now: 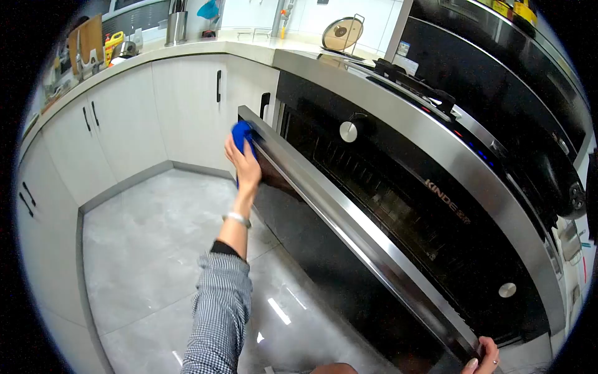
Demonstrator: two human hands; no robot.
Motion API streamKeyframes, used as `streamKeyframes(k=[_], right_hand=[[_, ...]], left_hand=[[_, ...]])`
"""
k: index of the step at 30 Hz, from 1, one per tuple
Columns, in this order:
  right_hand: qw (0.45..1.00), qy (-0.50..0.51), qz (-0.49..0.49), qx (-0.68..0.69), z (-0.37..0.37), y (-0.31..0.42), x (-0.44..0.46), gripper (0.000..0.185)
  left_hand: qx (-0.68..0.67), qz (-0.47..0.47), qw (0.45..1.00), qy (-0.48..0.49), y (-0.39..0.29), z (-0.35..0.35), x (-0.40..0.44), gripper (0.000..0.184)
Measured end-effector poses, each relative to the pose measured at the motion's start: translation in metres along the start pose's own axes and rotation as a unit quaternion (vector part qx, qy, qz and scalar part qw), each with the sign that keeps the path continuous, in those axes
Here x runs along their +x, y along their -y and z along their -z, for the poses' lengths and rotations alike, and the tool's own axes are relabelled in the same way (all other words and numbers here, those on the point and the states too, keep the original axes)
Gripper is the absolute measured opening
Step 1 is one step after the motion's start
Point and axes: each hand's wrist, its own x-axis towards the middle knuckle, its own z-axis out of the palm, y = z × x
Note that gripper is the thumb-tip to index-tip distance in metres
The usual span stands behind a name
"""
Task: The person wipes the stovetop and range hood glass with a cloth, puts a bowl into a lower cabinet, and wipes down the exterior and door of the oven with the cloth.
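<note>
My left hand (245,163) is closed around a blue cloth (242,132) and presses it against the far upper corner of an oven door (324,209). The door is tilted partly open, with a steel top edge and a long handle bar. At the near end of that door, my right hand (483,358) has its fingers wrapped over the edge; part of it lies outside the view. Behind the door, racks show dimly inside the dark oven (374,199).
Round knobs (349,131) sit on the oven front. Above is a steel-edged stove top (430,100) with a pan lid (342,33) behind. White cabinets (131,118) with black handles curve round on the left. Grey glossy tiles (143,237) cover the floor.
</note>
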Motion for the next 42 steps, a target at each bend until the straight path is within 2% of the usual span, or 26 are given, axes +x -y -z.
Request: streamKeyframes(k=[1,3,5,6,9,11,13,15,17,18,21,23,25,27,29,31,32,33,35,36,37,39,40,41,42], right_hand=[[1.0,0.002,0.005,-0.003,-0.003,-0.002,-0.002,0.057],[1.0,-0.016,-0.004,0.008,-0.009,-0.007,-0.003,0.056],[1.0,-0.006,0.007,0.013,-0.009,-0.009,-0.001,0.055],[0.999,-0.013,-0.009,0.029,-0.011,-0.009,-0.003,0.054],[0.999,-0.015,-0.019,0.038,-0.009,-0.011,-0.007,0.052],[0.999,0.004,-0.039,0.037,-0.006,-0.01,-0.008,0.053],[0.998,-0.003,-0.033,0.055,-0.006,-0.015,-0.013,0.054],[0.997,-0.011,-0.028,0.07,-0.005,-0.018,-0.015,0.055],[0.998,0.004,-0.013,0.054,-0.003,-0.018,-0.016,0.057],[0.998,0.005,-0.022,0.058,-0.004,-0.016,-0.013,0.058],[0.997,-0.014,-0.016,0.069,-0.006,-0.01,-0.011,0.057],[0.996,-0.021,-0.02,0.08,-0.005,-0.011,-0.013,0.055],[0.995,-0.036,-0.021,0.096,-0.008,-0.009,-0.014,0.053],[0.991,-0.041,-0.039,0.121,-0.007,-0.004,-0.013,0.05],[0.992,-0.035,-0.031,0.121,-0.008,-0.004,-0.013,0.05],[0.992,-0.031,-0.026,0.116,-0.005,-0.006,-0.014,0.049],[0.993,-0.036,-0.029,0.104,-0.004,-0.005,-0.015,0.049],[0.994,-0.04,-0.034,0.094,-0.004,-0.004,-0.016,0.049],[0.992,-0.042,-0.043,0.112,-0.007,-0.002,-0.017,0.049],[0.991,-0.042,-0.043,0.12,-0.005,0.0,-0.017,0.05],[0.99,-0.043,-0.041,0.128,-0.003,0.0,-0.016,0.05],[0.99,-0.037,-0.036,0.131,-0.002,-0.001,-0.017,0.049],[0.99,-0.025,-0.032,0.132,0.001,-0.002,-0.017,0.049],[0.99,-0.024,-0.033,0.133,0.003,-0.001,-0.018,0.049],[0.99,-0.016,-0.03,0.135,0.004,0.001,-0.017,0.047]], left_hand=[[-0.01,0.025,0.999,0.021,-0.003,0.003,0.017,0.046],[-0.004,0.044,0.999,0.004,0.002,-0.003,0.026,0.043],[0.025,0.026,0.999,0.023,-0.015,0.008,0.017,0.043],[0.056,-0.069,0.996,0.027,-0.025,0.015,0.01,0.045],[0.01,-0.194,0.979,0.064,-0.073,0.034,-0.041,0.048],[-0.003,-0.184,0.977,0.103,-0.088,0.047,-0.051,0.047],[0.03,-0.261,0.959,0.107,-0.05,0.041,-0.021,0.045],[0.143,-0.17,0.975,0.03,-0.01,0.03,0.019,0.045],[0.128,-0.088,0.987,0.048,-0.016,0.029,0.039,0.044],[0.125,-0.083,0.986,0.069,-0.019,0.032,0.037,0.041],[0.108,-0.174,0.973,0.11,-0.048,0.048,-0.01,0.035],[0.052,-0.201,0.969,0.135,-0.082,0.066,-0.044,0.036],[0.082,-0.207,0.959,0.177,-0.115,0.082,-0.05,0.041],[0.114,-0.26,0.939,0.195,-0.091,0.084,-0.031,0.047],[0.116,-0.256,0.952,0.12,-0.054,0.074,-0.005,0.051],[0.186,-0.043,0.959,0.212,-0.078,0.079,0.024,0.051],[0.184,-0.051,0.956,0.222,-0.084,0.083,0.019,0.048],[0.118,-0.04,0.958,0.26,-0.079,0.085,0.004,0.05],[0.037,-0.158,0.95,0.266,-0.099,0.1,-0.038,0.053],[0.041,-0.129,0.944,0.301,-0.105,0.103,-0.038,0.057],[0.053,-0.179,0.937,0.295,-0.098,0.104,-0.027,0.057],[0.127,-0.195,0.938,0.255,-0.084,0.099,-0.002,0.055],[0.236,-0.082,0.934,0.255,-0.083,0.097,0.013,0.052],[0.26,-0.021,0.932,0.252,-0.09,0.094,0.029,0.053],[0.24,-0.017,0.941,0.238,-0.091,0.091,0.026,0.053]])
